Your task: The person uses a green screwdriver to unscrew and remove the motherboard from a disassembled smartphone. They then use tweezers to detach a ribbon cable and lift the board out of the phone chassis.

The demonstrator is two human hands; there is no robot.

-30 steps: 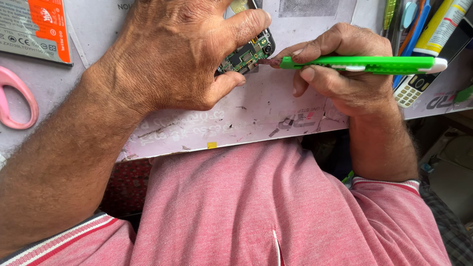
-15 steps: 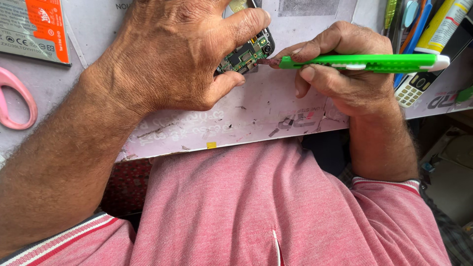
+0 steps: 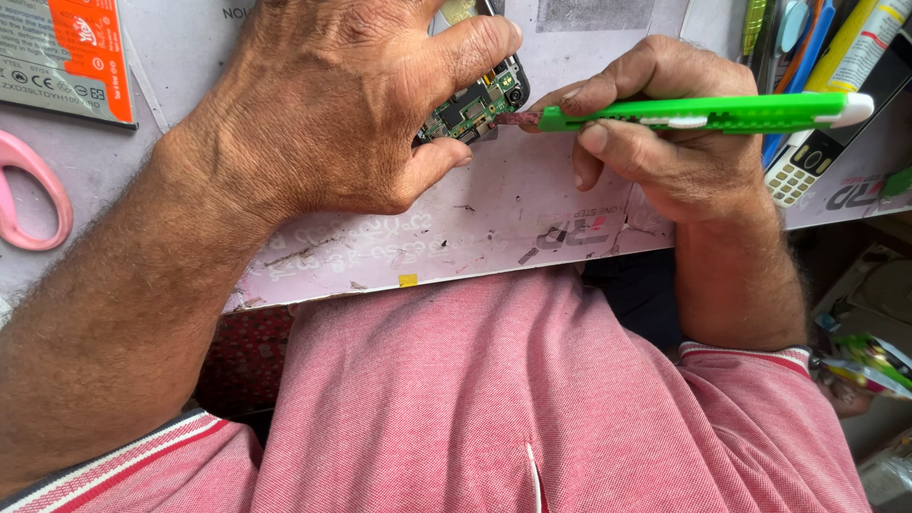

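Observation:
My left hand [image 3: 351,104] grips a small opened phone with its green circuit board [image 3: 475,103] showing, holding it down on the pale worktop [image 3: 494,237]; the thumb lies over the board's top. My right hand [image 3: 665,142] holds a bright green utility knife [image 3: 712,112] level, its rusty blade tip touching the board's right edge. Most of the phone is hidden under my left hand.
A grey and orange phone battery [image 3: 62,57] lies at the far left, with pink scissor handles [image 3: 28,195] below it. Pens, tubes and a small keypad device [image 3: 803,171] crowd the right edge. The worktop's front edge runs against my red shirt.

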